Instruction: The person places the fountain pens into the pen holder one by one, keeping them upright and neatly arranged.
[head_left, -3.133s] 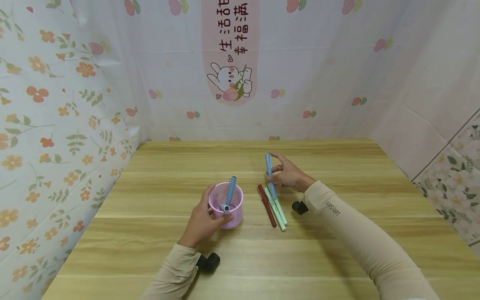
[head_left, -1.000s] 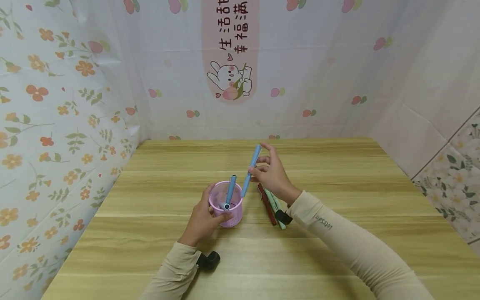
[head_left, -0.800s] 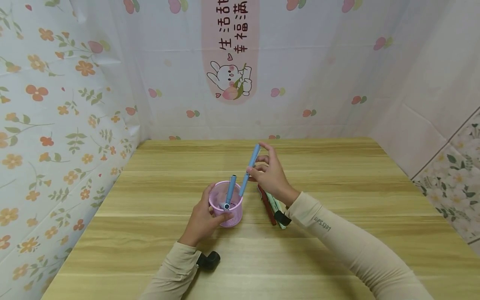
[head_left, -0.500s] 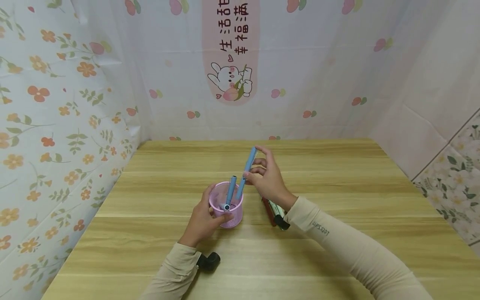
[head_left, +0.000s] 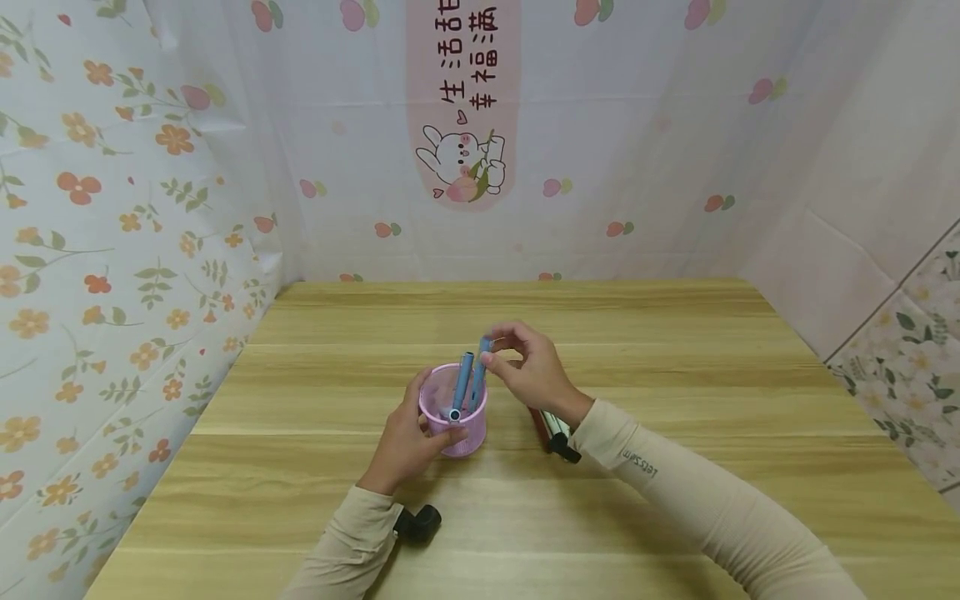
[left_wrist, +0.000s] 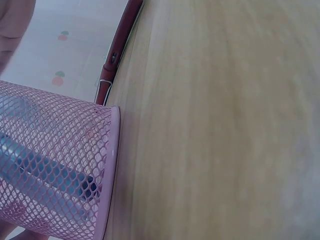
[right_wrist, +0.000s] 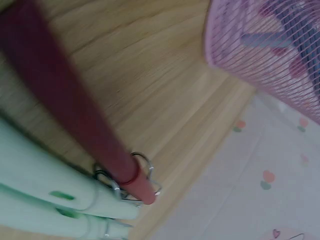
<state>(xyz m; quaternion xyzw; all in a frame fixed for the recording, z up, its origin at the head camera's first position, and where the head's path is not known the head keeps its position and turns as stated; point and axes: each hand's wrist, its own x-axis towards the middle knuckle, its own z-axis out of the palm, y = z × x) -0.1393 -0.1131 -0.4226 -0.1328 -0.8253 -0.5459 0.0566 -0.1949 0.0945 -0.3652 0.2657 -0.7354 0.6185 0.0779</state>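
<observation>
My left hand grips a pink mesh pen holder, its thumb across the near side and its fingers round the far left. One blue pen leans inside, up past the rim. With thumb and fingers, my right hand pinches a second blue pen near its top; its lower part is inside the holder at the right. Blue pen barrels show through the mesh in the left wrist view. Just right of the holder lie a dark red pen and two pale green pens, partly hidden by my right wrist in the head view.
The wooden table reaches back to a hanging printed cloth. Another flowered cloth bounds the left side. A black wrist camera sits at my left wrist, and another is close over the lying pens.
My right hand has carried the second blue pen left from the pens on the table, then lowered it into the holder. The left hand has stayed on the holder.
</observation>
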